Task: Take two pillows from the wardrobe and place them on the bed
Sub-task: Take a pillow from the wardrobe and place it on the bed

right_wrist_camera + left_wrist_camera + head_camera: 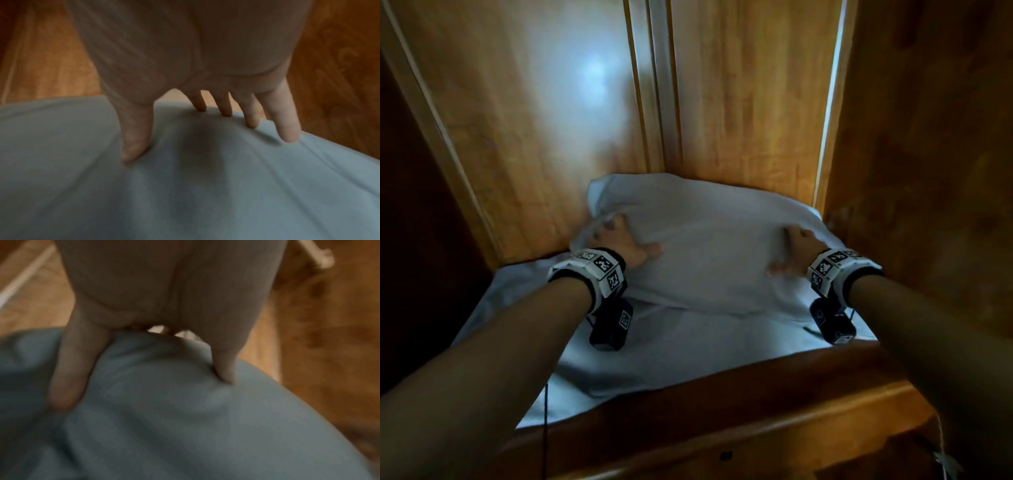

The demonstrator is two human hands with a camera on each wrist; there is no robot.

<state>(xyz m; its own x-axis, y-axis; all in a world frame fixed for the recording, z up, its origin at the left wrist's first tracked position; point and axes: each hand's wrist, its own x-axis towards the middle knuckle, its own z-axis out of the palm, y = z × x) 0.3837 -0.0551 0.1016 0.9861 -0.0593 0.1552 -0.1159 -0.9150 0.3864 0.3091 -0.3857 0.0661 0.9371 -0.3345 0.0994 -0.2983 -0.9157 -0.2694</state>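
Observation:
Two white pillows lie stacked inside the wooden wardrobe. The upper pillow rests on the lower pillow, which fills the compartment floor. My left hand grips the upper pillow's left end, thumb and fingers dug into the fabric. My right hand holds its right end. In the right wrist view the right hand has its thumb pressed into the cover while the fingers reach over the far ridge. Fabric bunches between thumb and fingers on both sides.
Wooden walls close the compartment at the back, left and right. A raised wooden front ledge runs below my forearms. A bright gap shows along the right rear corner. A thin cable hangs from my left wrist.

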